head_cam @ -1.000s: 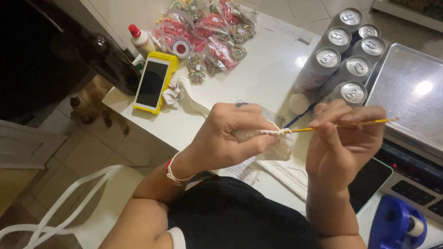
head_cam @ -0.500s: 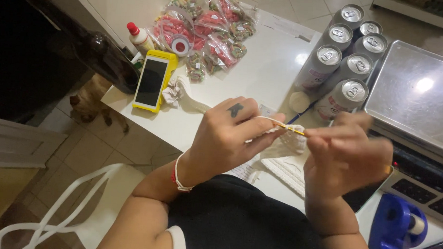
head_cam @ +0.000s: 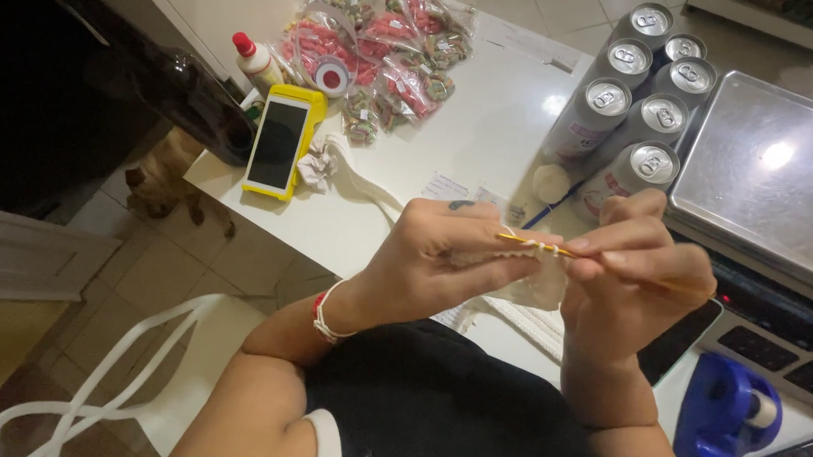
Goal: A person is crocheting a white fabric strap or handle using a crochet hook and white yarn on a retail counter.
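My left hand [head_cam: 446, 261] pinches a small piece of cream crochet work [head_cam: 535, 274] between thumb and fingers. My right hand [head_cam: 634, 277] grips a thin yellow crochet hook [head_cam: 550, 249] whose tip lies across the cream loops, right by my left fingertips. Thick cream yarn [head_cam: 520, 318] hangs from the work down to the white table [head_cam: 482, 132]. Both hands hover over the table's near edge, above my dark shirt.
Several silver drink cans [head_cam: 641, 88] stand at the back right beside a metal tray [head_cam: 769, 174]. A phone in a yellow case [head_cam: 279, 143], a glue bottle [head_cam: 255, 59] and bags of colourful items [head_cam: 377, 43] lie at the left. A blue tape dispenser [head_cam: 724, 420] sits lower right.
The hook has turned and slid through the loops; my right hand has rolled so its fingers cover most of the hook. Both hands have stayed over the table edge.
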